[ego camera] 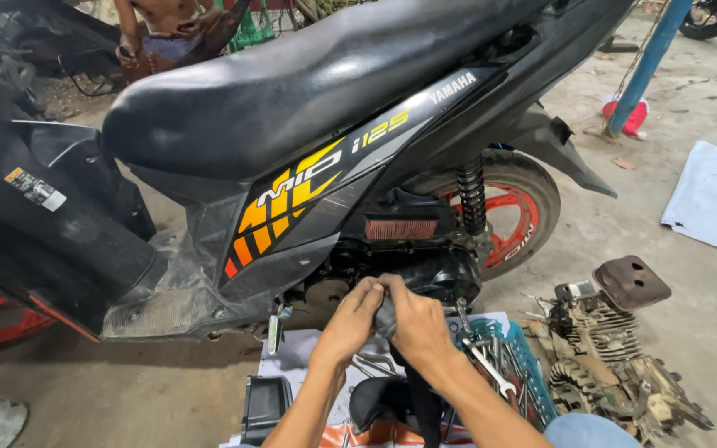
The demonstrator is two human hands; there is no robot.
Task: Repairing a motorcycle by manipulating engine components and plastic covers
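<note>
Down low beside a black scooter [309, 108] with orange and yellow side graphics, both hands meet at the engine casing [425, 274] under the seat. The left hand [350, 319] and the right hand [417, 323] are closed together around a black rubbery strip [386, 315], fingers curled tight, thumbs pressing it; its free end hangs down between the forearms towards the floor. The strip sits just in front of the dark casing, touching or nearly touching it; which, I cannot tell.

My judgement: the step in hand is working this strip at the casing, the hands pinching and bending it close to the opening. The next move would call for a firm two-handed hold and a careful line-up against the casing edge, since the view of the contact point is blocked by the knuckles.

Just right of the wrists stands a blue plastic basket [533, 373] with wrenches [491, 373], and further right lie greasy engine parts [616, 365] on the concrete floor [674, 274]. A red-rimmed rear wheel [516, 207] stands behind
</note>
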